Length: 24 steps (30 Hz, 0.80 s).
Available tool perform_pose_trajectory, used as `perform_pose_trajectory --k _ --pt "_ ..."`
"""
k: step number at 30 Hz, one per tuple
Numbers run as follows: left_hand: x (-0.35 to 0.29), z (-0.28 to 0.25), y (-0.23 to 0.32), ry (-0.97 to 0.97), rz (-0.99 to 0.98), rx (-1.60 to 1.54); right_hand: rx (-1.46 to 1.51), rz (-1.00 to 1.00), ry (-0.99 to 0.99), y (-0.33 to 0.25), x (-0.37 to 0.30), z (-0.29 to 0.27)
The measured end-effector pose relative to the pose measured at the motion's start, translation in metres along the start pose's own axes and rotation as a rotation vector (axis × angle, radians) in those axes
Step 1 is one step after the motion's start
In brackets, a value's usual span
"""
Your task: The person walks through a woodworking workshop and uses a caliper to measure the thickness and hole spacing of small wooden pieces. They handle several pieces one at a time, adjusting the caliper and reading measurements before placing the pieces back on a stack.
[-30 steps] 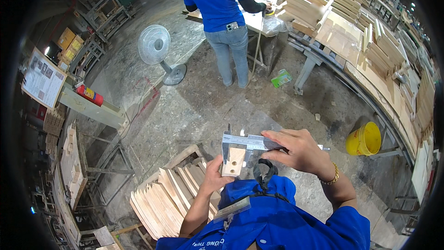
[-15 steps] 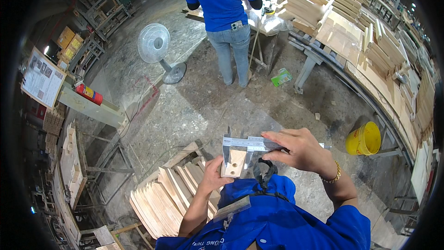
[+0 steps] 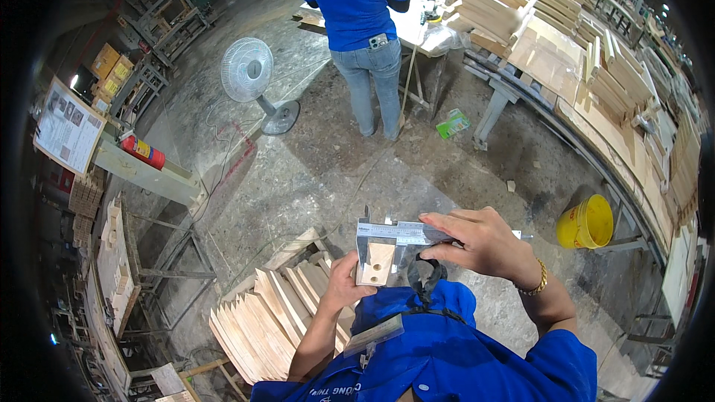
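My left hand [image 3: 345, 281] grips a light wooden piece [image 3: 377, 259] from its left side, with the thumb under its near edge. Two round holes show in the end of the wood that faces up. My right hand [image 3: 477, 242] is closed round the sliding part of a metal vernier caliper [image 3: 402, 233]. The caliper's beam lies across the far edge of the wood, and its jaws stand on either side of the piece. Whether both jaws touch the wood I cannot tell. A dark strap loop [image 3: 427, 277] hangs just below the right hand.
Many wooden parts [image 3: 261, 320] lean in a rack at my lower left. Ahead are a standing fan [image 3: 249, 74] and a co-worker in blue [image 3: 354, 7] at a table. A yellow bucket [image 3: 585, 223] stands at right, beside a long bench [image 3: 547, 52] with wooden frames.
My hands, the caliper and the wooden piece stay almost in place. The co-worker has shifted slightly, and the right arm sits closer to the body.
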<state>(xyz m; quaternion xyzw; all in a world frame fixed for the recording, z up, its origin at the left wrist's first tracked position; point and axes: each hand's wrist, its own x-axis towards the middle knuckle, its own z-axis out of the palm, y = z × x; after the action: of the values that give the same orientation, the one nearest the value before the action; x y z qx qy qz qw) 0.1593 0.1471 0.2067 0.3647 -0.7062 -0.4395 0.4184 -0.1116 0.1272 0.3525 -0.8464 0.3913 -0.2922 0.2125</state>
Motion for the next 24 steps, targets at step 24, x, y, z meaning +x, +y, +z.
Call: perform_pose_trajectory --k 24 --pt "0.005 0.003 -0.045 0.290 -0.252 -0.340 0.582 0.351 0.176 0.025 -0.031 0.084"
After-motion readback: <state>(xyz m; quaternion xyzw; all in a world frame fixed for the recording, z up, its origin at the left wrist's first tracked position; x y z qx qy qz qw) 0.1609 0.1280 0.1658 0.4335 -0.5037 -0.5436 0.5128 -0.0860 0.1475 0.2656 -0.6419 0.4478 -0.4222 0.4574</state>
